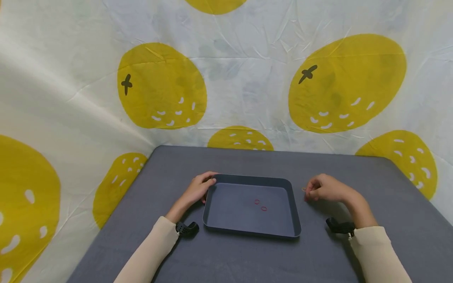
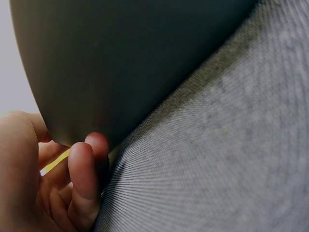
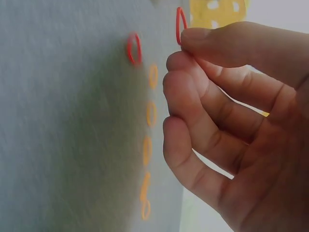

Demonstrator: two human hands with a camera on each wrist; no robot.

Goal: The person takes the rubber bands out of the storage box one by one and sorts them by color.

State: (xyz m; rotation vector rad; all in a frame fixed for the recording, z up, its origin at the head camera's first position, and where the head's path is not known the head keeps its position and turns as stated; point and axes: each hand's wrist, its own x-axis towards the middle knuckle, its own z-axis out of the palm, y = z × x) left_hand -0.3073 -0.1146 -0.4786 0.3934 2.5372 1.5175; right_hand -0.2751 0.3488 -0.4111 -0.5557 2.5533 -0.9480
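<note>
My left hand grips a dark grey tray at its far left corner, the thumb over the rim. In the left wrist view, fingertips curl against the tray's outer wall. Two red rubber bands lie inside the tray. Right of it, my right hand is over the table, its thumb and fingertips pinching a red rubber band in the right wrist view. Below this hand, another red band and a row of several orange bands lie on the table.
A grey cloth covers the table beneath the tray and both hands. Beyond the table hangs a white curtain printed with large yellow fruit. A yellowish band shows beside the right fingertips in the head view.
</note>
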